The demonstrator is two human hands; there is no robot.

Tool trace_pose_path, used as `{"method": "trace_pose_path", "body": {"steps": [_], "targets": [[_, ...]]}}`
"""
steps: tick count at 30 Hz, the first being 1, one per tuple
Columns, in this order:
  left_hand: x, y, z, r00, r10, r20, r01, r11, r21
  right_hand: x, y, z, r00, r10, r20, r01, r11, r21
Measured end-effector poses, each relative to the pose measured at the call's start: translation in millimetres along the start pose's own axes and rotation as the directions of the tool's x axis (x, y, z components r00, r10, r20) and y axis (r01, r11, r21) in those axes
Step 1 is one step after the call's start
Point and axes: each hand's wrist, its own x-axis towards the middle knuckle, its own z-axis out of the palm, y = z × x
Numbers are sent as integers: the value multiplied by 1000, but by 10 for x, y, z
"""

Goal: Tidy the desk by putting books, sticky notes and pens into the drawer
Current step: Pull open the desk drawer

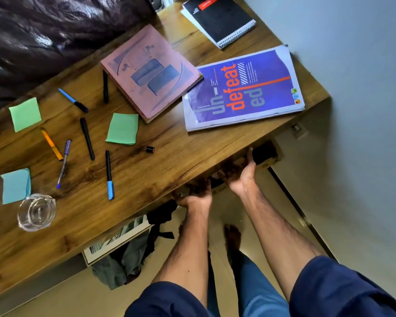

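Observation:
A pink book (150, 73), a purple "undefeated" book (242, 90) and a black spiral notebook (218, 18) lie on the wooden desk (146, 170). Two green sticky pads (25, 114) (122, 128) and a blue one (16, 186) sit at the left among several pens (87, 138) (109, 175). Under the desk's front edge the drawer front (264, 155) shows only a little. My left hand (196, 196) and my right hand (241, 171) both reach under that edge, fingers curled around the drawer front and partly hidden.
A glass ashtray (37, 212) stands near the desk's front left. A small black cap (149, 149) lies mid-desk. A dark sofa (44, 37) borders the far side. A bag (128, 255) and a framed board (117, 239) lie on the floor below.

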Motion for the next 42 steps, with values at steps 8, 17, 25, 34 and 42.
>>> {"method": "trace_pose_path", "body": {"steps": [8,17,25,34,42], "targets": [[-3,47,-230,996,-48,68,44,997,56,-69,25,-228,1000,23,-6,-23,999,-24],[-264,-140,-955,998,-69,-12,70,996,54,-547,75,-944,999,39,-29,-39,999,0],[-480,-238,-1460,987,-161,-9,159,963,219,-995,86,-1296,986,29,-164,-42,996,-75],[-1296,-118,-1830,954,-209,215,-174,198,965,-1984,238,-1048,939,-286,-190,179,880,-441],[-1508,275,-1318,488,-110,866,-674,-677,295,-1917,301,-373,847,-240,475,369,-379,-849]]}}
